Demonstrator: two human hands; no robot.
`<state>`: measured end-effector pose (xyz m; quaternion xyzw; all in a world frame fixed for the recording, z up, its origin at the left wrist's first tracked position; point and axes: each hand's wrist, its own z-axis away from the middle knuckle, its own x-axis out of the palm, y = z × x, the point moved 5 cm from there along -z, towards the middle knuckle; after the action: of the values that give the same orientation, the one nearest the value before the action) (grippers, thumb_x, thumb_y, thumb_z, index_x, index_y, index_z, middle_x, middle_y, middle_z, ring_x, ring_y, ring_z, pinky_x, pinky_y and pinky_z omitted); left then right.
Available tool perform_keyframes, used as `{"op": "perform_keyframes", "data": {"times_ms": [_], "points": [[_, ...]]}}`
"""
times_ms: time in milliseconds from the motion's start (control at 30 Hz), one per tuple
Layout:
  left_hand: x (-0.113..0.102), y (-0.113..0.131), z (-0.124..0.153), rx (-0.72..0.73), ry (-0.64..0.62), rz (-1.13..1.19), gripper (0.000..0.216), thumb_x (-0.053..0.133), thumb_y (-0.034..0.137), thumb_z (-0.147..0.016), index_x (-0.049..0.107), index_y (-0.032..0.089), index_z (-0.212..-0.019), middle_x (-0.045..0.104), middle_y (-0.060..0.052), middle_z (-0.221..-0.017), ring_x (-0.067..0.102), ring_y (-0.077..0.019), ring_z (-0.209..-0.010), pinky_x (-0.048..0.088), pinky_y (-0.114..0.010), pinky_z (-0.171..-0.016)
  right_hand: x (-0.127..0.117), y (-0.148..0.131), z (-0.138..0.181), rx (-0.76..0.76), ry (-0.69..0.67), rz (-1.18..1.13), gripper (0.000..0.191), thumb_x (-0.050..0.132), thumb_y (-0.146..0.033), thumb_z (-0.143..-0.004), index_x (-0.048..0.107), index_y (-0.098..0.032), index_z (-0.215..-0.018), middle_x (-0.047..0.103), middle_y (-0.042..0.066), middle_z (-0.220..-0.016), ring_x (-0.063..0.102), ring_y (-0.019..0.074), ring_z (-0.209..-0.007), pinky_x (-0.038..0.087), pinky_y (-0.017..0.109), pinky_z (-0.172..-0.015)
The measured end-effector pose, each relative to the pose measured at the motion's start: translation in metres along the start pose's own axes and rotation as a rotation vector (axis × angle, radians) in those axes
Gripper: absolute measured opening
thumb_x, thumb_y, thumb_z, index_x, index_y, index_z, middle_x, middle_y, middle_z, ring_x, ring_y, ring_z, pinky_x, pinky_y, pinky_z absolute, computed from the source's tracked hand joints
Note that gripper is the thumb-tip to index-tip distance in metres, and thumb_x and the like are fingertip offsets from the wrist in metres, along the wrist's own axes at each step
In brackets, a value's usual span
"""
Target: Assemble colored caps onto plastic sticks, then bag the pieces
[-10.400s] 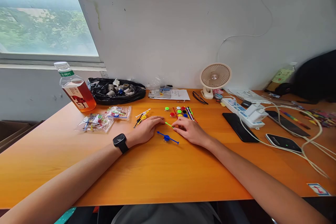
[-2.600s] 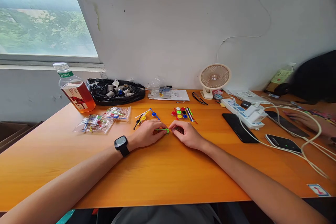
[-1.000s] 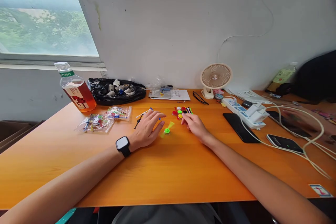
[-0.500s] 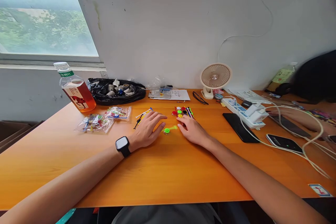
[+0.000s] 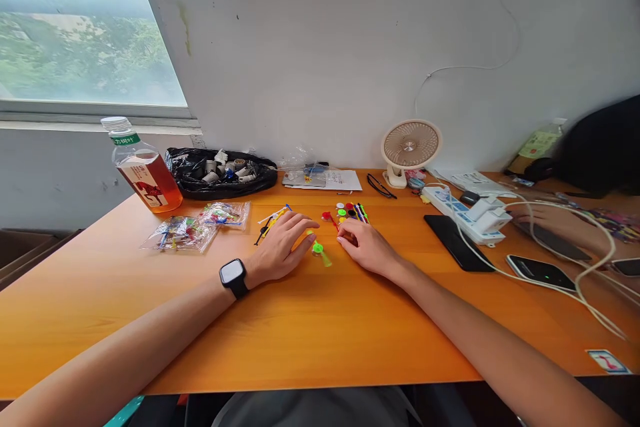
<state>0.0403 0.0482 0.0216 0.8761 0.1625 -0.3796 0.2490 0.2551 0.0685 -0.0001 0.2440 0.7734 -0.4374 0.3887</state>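
My right hand point(image 5: 367, 247) pinches a thin red plastic piece point(image 5: 327, 216) with a round end; its tip points up and left from my fingers. My left hand point(image 5: 285, 245), wearing a black watch point(image 5: 233, 273), hovers or rests palm down with fingers stretched, holding nothing. Between the hands a small bright green round piece point(image 5: 317, 249) sits on the table with a blurred yellow-green arm. White, yellow and black sticks point(image 5: 267, 223) lie beside my left fingers. Past my right hand are several coloured round caps point(image 5: 341, 212) and a row of coloured sticks point(image 5: 361, 213).
Clear bags of small parts point(image 5: 183, 233) lie at left near a tea bottle point(image 5: 147, 177) and a black plastic bag point(image 5: 220, 173). A small fan point(image 5: 411, 145), glasses point(image 5: 381, 185), a power strip point(image 5: 465, 213) with cables and phones point(image 5: 541, 272) stand right. Another person's arm shows at far right.
My right hand has drawn back slightly from the caps, now with the red piece between its fingers. The green piece's blurred arm has turned from pointing right to pointing down-right.
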Motion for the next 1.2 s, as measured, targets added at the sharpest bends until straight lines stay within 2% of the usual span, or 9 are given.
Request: {"op": "perform_keyframes", "data": {"times_ms": [233, 433, 633, 700, 800, 967, 1067, 1200], "points": [[0.0003, 0.0008, -0.0001, 0.006, -0.008, 0.01, 0.026, 0.042, 0.029, -0.112, 0.061, 0.022, -0.128, 0.067, -0.01, -0.118, 0.057, -0.0271, -0.11, 0.045, -0.045, -0.101, 0.0023, 0.0047, -0.0009, -0.04, -0.011, -0.011, 0.014, 0.058, -0.011, -0.096, 0.064, -0.02, -0.088, 0.07, 0.003, -0.093, 0.062, 0.0174, -0.084, 0.043, 0.028, -0.075], [0.0017, 0.0014, 0.0, 0.016, -0.042, 0.03, 0.027, 0.041, 0.031, -0.112, 0.061, 0.022, -0.128, 0.067, -0.01, -0.121, 0.057, -0.0269, -0.111, 0.046, -0.045, -0.102, 0.0032, 0.0032, -0.0006, -0.097, -0.014, -0.005, 0.022, 0.055, -0.011, -0.1, 0.074, -0.022, -0.104, 0.072, 0.007, -0.112, 0.068, 0.0209, -0.102, 0.05, 0.033, -0.092], [0.0027, 0.0006, 0.0001, 0.01, -0.05, 0.029, 0.028, 0.04, 0.032, -0.112, 0.062, 0.022, -0.127, 0.067, -0.011, -0.121, 0.058, -0.0267, -0.111, 0.047, -0.046, -0.102, 0.0009, 0.0019, -0.0008, -0.029, 0.009, 0.056, 0.013, 0.061, -0.017, -0.099, 0.073, -0.019, -0.094, 0.072, 0.006, -0.098, 0.066, 0.0199, -0.088, 0.049, 0.032, -0.082], [0.0028, 0.0007, 0.0003, 0.01, -0.051, 0.033, 0.028, 0.04, 0.033, -0.112, 0.062, 0.022, -0.127, 0.068, -0.011, -0.121, 0.058, -0.0267, -0.11, 0.047, -0.045, -0.102, 0.0009, 0.0026, -0.0005, -0.013, 0.016, 0.052, 0.013, 0.062, -0.016, -0.098, 0.073, -0.019, -0.104, 0.072, 0.007, -0.104, 0.066, 0.0198, -0.088, 0.05, 0.032, -0.082], [0.0023, 0.0008, 0.0004, 0.011, -0.05, 0.037, 0.029, 0.04, 0.033, -0.112, 0.063, 0.023, -0.127, 0.068, -0.011, -0.121, 0.058, -0.0266, -0.111, 0.047, -0.045, -0.102, 0.0035, 0.0039, 0.0006, -0.022, -0.009, 0.073, 0.029, 0.06, -0.017, -0.099, 0.069, -0.02, -0.127, 0.071, 0.01, -0.118, 0.068, 0.0214, -0.097, 0.051, 0.033, -0.088], [0.0017, 0.0012, 0.0002, 0.013, -0.051, 0.042, 0.029, 0.04, 0.033, -0.112, 0.063, 0.023, -0.127, 0.067, -0.01, -0.121, 0.058, -0.0266, -0.111, 0.047, -0.044, -0.102, 0.0092, 0.0076, 0.0021, -0.031, -0.07, 0.156, 0.038, 0.051, -0.023, -0.105, 0.063, -0.018, -0.14, 0.066, 0.014, -0.132, 0.067, 0.0262, -0.112, 0.05, 0.039, -0.097], [0.0021, 0.0013, 0.0001, 0.015, -0.053, 0.042, 0.028, 0.041, 0.032, -0.112, 0.062, 0.023, -0.128, 0.067, -0.011, -0.121, 0.058, -0.0265, -0.111, 0.047, -0.044, -0.102, 0.0094, 0.0074, 0.0017, -0.05, -0.065, 0.135, 0.032, 0.051, -0.021, -0.104, 0.064, -0.018, -0.134, 0.066, 0.013, -0.13, 0.066, 0.0252, -0.113, 0.049, 0.037, -0.098], [0.0028, 0.0014, 0.0001, 0.016, -0.056, 0.041, 0.028, 0.041, 0.032, -0.112, 0.062, 0.023, -0.128, 0.067, -0.011, -0.121, 0.058, -0.0268, -0.111, 0.047, -0.045, -0.102, 0.0065, 0.007, 0.0003, -0.04, -0.041, 0.055, 0.012, 0.054, -0.017, -0.102, 0.064, -0.02, -0.107, 0.07, 0.007, -0.107, 0.064, 0.0204, -0.094, 0.048, 0.032, -0.084]]}}
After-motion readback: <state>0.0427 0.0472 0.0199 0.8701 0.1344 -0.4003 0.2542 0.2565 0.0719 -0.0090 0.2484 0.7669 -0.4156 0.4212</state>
